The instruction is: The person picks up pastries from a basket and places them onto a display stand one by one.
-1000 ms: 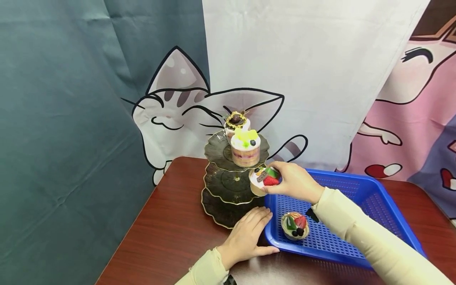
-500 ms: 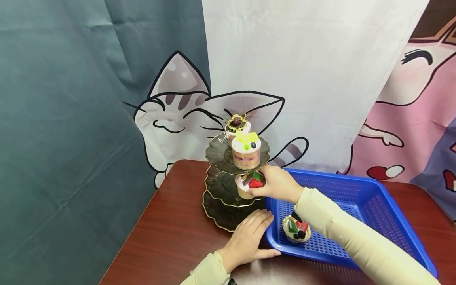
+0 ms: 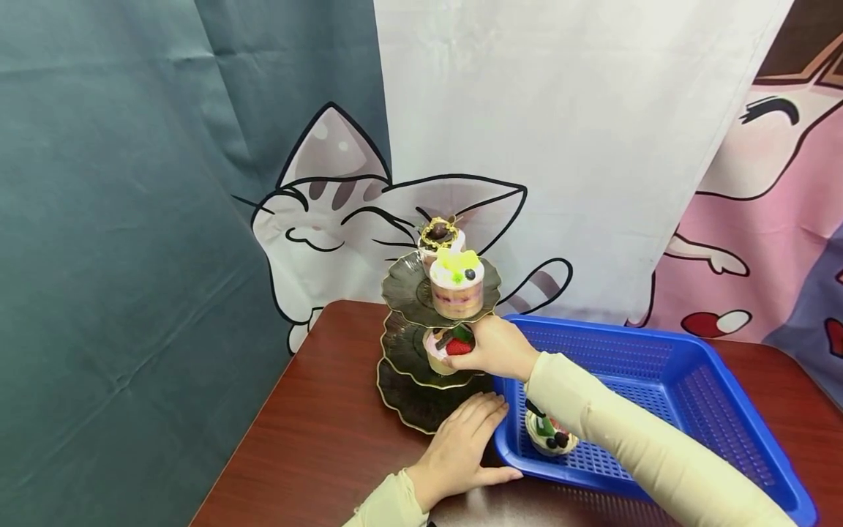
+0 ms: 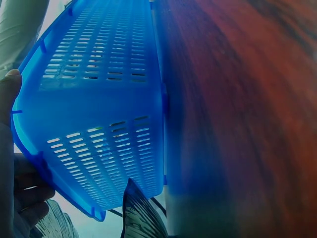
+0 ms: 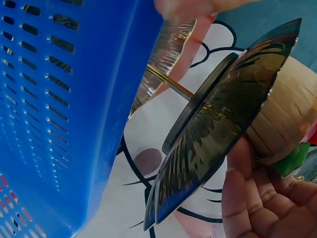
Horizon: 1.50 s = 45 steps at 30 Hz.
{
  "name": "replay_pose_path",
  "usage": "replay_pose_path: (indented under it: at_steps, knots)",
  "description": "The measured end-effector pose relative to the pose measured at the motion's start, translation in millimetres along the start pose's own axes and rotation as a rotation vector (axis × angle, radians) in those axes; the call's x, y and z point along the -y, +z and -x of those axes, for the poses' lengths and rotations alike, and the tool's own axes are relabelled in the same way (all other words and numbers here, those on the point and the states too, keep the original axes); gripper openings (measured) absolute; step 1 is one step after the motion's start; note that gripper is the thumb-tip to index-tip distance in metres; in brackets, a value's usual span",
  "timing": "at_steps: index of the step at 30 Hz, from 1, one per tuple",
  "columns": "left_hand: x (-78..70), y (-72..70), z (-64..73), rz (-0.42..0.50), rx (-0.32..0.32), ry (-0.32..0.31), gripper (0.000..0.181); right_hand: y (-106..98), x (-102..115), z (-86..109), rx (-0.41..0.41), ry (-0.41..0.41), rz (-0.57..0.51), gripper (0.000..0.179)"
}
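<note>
In the head view my right hand [image 3: 503, 348] grips a small dessert cup [image 3: 436, 360] topped with a strawberry, kiwi and chocolate piece. The cup is at the middle plate of a dark three-tier dessert stand [image 3: 402, 344] with gold scalloped edges. The right wrist view shows the cup's tan side [image 5: 282, 116] against a plate, fingers [image 5: 257, 193] around it. My left hand [image 3: 454, 454] lies at the near left corner of a blue plastic basket [image 3: 593, 477], thumb spread from straight fingers. The left wrist view has the thumb by the basket's rim.
On the top plate stand a layered cup cake [image 3: 457, 296] with yellow fruit and a chocolate-topped one [image 3: 426, 245] behind it. A fruit tart [image 3: 548, 443] sits in the basket, partly behind the right sleeve. A printed cat curtain [image 3: 454, 110] hangs behind the reddish-brown table [image 3: 303, 410].
My right hand has carried the strawberry-topped dessert cup leftward from beside the stand, in over the middle plate beneath the top one. The left hand stays at the basket corner.
</note>
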<state>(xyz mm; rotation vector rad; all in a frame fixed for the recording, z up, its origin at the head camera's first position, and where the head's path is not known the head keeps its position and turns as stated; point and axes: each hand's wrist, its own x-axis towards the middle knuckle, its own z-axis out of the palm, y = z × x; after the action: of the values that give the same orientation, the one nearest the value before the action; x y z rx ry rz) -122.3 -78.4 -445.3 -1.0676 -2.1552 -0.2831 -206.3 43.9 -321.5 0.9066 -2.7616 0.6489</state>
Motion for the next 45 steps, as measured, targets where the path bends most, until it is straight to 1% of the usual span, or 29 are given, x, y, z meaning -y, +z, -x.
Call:
replay_pose_path:
  at_steps: [4,7,9,11,13,15,22,29,36,45]
  knots:
    - [-0.2,0.0,-0.3,0.002,-0.01,0.003,0.083,2.1,0.0,-2.4,0.008,0.006,0.001,0.041]
    - [-0.3,0.3,-0.2,0.001,-0.01,0.003,0.083,3.6,-0.4,-4.2,0.011,0.013,-0.01,0.041]
    - [-0.2,0.8,0.0,-0.001,-0.011,0.004,0.083,4.7,-0.8,-4.9,0.008,0.016,-0.02,0.045]
    - [-0.2,1.1,0.2,-0.001,-0.012,0.004,0.082,6.1,-1.4,-5.3,0.0,0.017,-0.033,0.055]
    - [0.0,1.2,0.3,0.0,-0.014,0.005,0.082,7.3,-2.3,-5.7,-0.004,0.022,-0.042,0.061]
    - [0.2,1.2,0.3,0.001,-0.015,0.006,0.082,8.6,-3.4,-6.1,-0.006,0.024,-0.047,0.062]
    - [0.3,2.1,0.7,0.01,-0.011,0.005,0.083,9.5,-6.0,-5.8,-0.009,0.017,-0.048,0.056]
    - [0.5,2.8,1.4,0.013,-0.01,0.001,0.084,6.2,-6.1,-4.4,0.008,0.013,-0.052,0.053]
    - [-0.3,2.8,2.2,0.025,-0.011,-0.001,0.085,1.6,-9.7,-2.5,0.036,0.019,-0.069,0.039]
    - [0.4,1.3,1.1,0.029,-0.013,-0.005,0.085,-10.6,-15.0,-1.2,0.096,0.054,-0.108,0.041]
